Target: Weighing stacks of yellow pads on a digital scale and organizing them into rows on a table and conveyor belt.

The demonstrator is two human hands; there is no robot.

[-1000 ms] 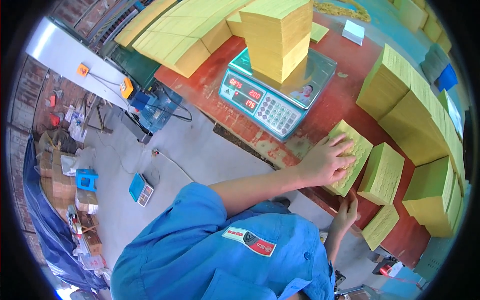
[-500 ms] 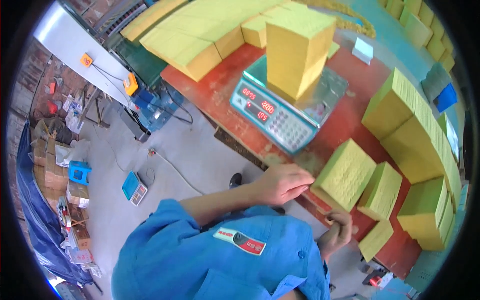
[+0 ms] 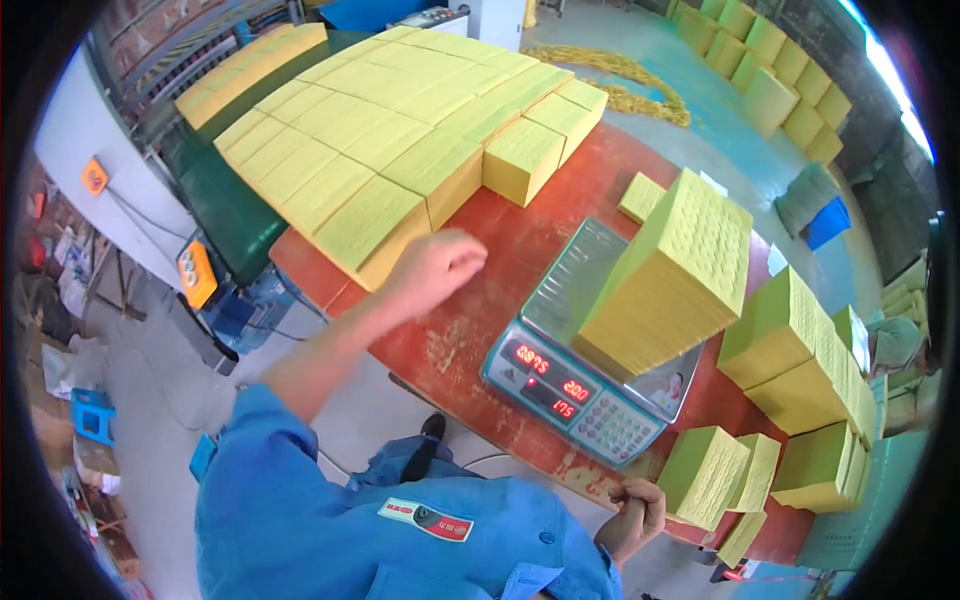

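Observation:
My left hand [image 3: 435,270] hovers over the red table beside the near corner of a large array of yellow paper stacks [image 3: 370,120]. Its fingers are curled in and nothing shows in them. By the table's front edge, my right hand [image 3: 637,517] is curled closed, with no object visible in it. It is close to a small yellow paper stack [image 3: 702,477], which has an embossed face. A digital scale [image 3: 575,392] with lit red digits sits between the two hands. On its metal pan stands a tall, tilted-looking block of yellow paper [image 3: 665,280].
More yellow paper stacks [image 3: 800,350] line the table's right side. A small yellow piece [image 3: 641,197] lies behind the scale. The red table [image 3: 450,340] ends in front of my body. An orange control box [image 3: 196,274] hangs at the left, and a blue stool [image 3: 93,415] stands on the floor.
My left hand has moved from beside the small stack at the front edge to the large array at the left. My right hand remains curled near the edge. The view has turned.

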